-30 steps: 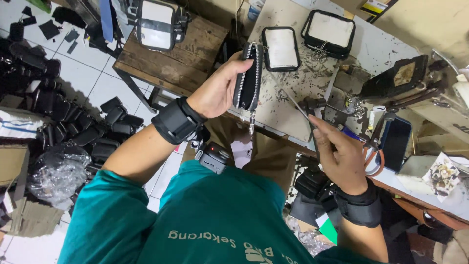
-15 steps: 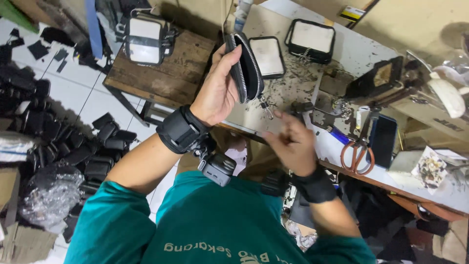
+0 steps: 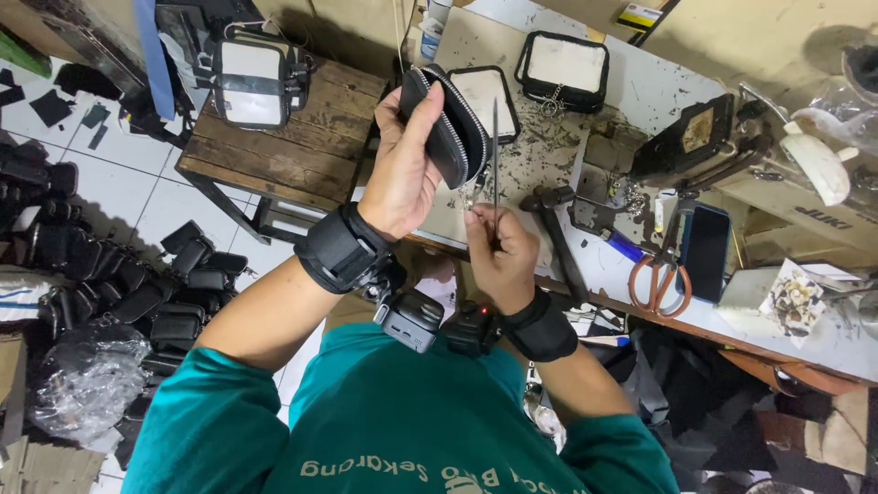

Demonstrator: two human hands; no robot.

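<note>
Since the earlier frame the right hand [image 3: 501, 249] has risen, fingers pinched on a thin awl [image 3: 495, 146]. Left hand [image 3: 404, 165] clamps the black zip pouch [image 3: 446, 128] at 11 o'clock; keep the point steady near the zipper.

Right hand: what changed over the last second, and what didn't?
The right hand left the bench by the scissors, came back toward the body and now pinches a thin pointed tool upright beside the black zip pouch. The left hand kept its grip on the pouch, only turning it a little. The scissors, hammer and two flat panels stayed put.
</note>
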